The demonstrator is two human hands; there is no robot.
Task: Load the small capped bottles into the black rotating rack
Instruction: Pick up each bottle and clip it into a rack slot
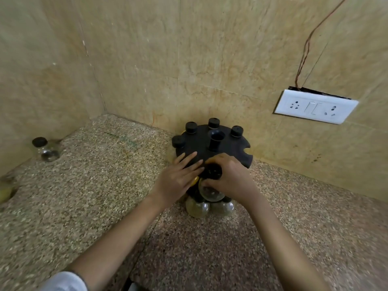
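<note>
The right hand (228, 177) gripped a bottle (211, 192) at the near edge of the rack (197, 141) — the left hand (178, 177) lay flat on top, fingers straight. If the rack turned, the bottle might miss its place and drop.

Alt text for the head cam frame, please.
A person's right hand grips a small capped bottle at the near edge of the black rotating rack, while the left hand rests flat on the rack's top. Four capped bottles sit in its far slots; a loose bottle sits on the granite counter at far left.

Rack (199, 144) close to back wall (210, 80) — counter (105, 185) room left and front, lone bottle (47, 149) in far-left corner
</note>
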